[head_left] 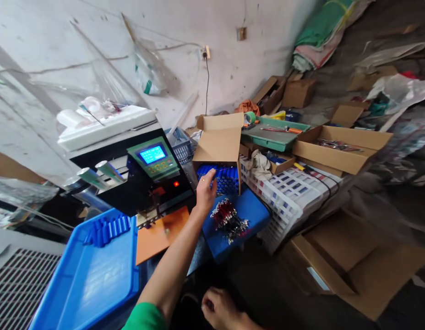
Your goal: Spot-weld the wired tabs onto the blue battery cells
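My left hand (204, 191) reaches forward at the end of a bare arm with a green sleeve. Its fingers stretch out onto the rows of blue cylindrical cells (226, 176) standing in an open cardboard box (219, 142); I see nothing gripped. A ring shows on one finger. My right hand (219, 308) is low at the bottom edge, near my body, with its fingers curled in; what they hold, if anything, is hidden. Just right of my left wrist a bundle of red and black wires (229, 220) lies on a blue board (248, 211).
A black machine with a green panel and lit blue screen (152, 156) stands left of the box, an orange plate (159, 234) in front. A blue tray (92, 279) holds several blue cells (107, 228). White crates (288, 192), cardboard boxes (339, 146) and a green tray (274, 135) crowd the right.
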A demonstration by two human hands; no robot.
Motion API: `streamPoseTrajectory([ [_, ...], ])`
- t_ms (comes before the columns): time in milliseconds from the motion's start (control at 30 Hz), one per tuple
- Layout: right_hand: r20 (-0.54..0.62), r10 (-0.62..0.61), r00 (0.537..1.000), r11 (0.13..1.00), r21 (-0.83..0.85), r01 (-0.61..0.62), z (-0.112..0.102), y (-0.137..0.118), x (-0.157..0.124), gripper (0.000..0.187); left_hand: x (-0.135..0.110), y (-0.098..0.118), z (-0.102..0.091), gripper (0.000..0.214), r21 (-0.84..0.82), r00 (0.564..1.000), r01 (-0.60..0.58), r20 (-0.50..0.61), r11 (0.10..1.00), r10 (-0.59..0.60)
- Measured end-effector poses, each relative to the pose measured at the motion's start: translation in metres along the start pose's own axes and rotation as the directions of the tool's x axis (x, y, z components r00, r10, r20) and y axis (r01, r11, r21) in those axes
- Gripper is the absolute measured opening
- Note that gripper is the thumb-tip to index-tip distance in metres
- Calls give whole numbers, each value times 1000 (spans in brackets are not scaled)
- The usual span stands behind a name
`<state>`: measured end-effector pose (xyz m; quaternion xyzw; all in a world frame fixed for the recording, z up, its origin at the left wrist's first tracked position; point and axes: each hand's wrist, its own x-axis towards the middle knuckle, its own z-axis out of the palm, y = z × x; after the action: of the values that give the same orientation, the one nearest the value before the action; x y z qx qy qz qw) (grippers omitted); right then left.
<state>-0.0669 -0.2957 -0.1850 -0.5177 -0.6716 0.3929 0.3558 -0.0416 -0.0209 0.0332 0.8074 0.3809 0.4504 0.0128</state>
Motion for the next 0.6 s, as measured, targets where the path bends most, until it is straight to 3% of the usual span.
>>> streamPoseTrajectory([
  [133, -6, -3, 1000, 1000, 19, 3, 11, 15, 3, 14, 19, -13, 17, 37, 208, 989, -54, 146, 977, 23],
  [300, -19, 46, 999, 999, 25, -45, 11, 22, 2, 14, 14, -15, 25, 55, 335, 963, -142, 266, 931, 51],
  [500, -5, 3, 1000, 997, 81, -2, -13, 6, 1, 11, 6, -10, 34, 76, 307, 965, -100, 262, 947, 18],
  [600, 17, 26, 1000, 993, 119, -28, -27, -2, -1, 11, 0, -4, 20, 75, 216, 970, -71, 244, 974, 16],
])
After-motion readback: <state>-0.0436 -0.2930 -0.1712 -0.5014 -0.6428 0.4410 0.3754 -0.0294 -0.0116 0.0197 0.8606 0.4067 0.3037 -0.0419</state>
